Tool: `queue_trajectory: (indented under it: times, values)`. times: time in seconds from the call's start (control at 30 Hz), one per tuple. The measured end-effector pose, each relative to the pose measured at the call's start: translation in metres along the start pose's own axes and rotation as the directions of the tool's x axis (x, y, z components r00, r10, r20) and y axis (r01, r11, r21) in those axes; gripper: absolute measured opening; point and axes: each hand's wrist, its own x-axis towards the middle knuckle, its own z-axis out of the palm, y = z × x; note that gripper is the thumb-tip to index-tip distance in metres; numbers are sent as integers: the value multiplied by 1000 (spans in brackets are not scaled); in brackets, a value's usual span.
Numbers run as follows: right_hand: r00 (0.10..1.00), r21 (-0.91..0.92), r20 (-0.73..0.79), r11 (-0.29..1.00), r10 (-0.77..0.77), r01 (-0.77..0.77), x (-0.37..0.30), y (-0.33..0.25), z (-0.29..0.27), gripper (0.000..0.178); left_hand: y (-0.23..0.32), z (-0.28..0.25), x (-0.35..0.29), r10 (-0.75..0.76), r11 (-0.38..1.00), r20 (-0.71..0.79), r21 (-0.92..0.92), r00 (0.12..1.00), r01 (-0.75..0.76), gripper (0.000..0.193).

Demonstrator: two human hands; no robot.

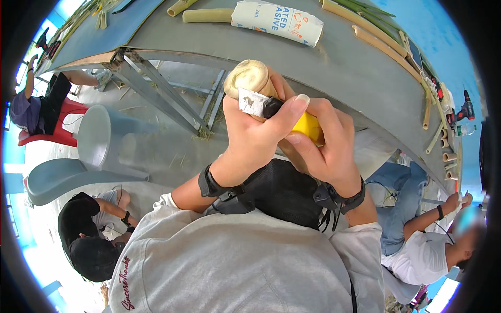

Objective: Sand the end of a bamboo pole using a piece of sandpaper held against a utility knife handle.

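My left hand [250,135] is wrapped round a short pale bamboo piece [245,74], its round end turned up and its far length hidden by my fingers. Against the bamboo's side lies the broad, whitish, spotted blade of a knife-like tool [252,103]. The tool has a black collar and a yellow handle. My right hand [331,138] is closed round that yellow handle, while my left thumb presses along the black part. Both hands are close together in front of my chest, just off the grey table's near edge.
On the grey table [172,39] lie a bamboo tube wrapped in printed white paper [279,23] and several bamboo lengths [376,41]. A drill [464,109] stands at the far right. Coworkers sit left and right. A grey stool [99,135] and red chair [52,125] are at left.
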Motion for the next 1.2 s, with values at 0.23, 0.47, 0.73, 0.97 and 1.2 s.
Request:
queue_trajectory:
  times: [0.23, 0.47, 0.73, 0.97, 1.2]
  values:
    - [988, 193, -52, 972, 148, -135, -5, -3, 6, 32, 6, -2, -11, -68, 988, -50, 139, 996, 74, 36]
    - [992, 267, -12, 956, 127, -119, -1, 1, -3, 30, 4, -26, 4, -33, 995, 102, 93, 994, 24, 50]
    - [996, 203, 50, 976, 69, -78, 10, 13, 22, 32, 1, -46, 15, 14, 990, 199, 132, 980, -41, 62]
    - [999, 179, 43, 983, 26, -34, 11, 17, 22, 33, -6, -44, 12, 64, 982, 141, 165, 988, -87, 53]
    - [996, 127, 31, 989, -78, 74, 8, 22, 23, 34, -16, -40, 12, 175, 960, 143, 194, 974, -201, 35]
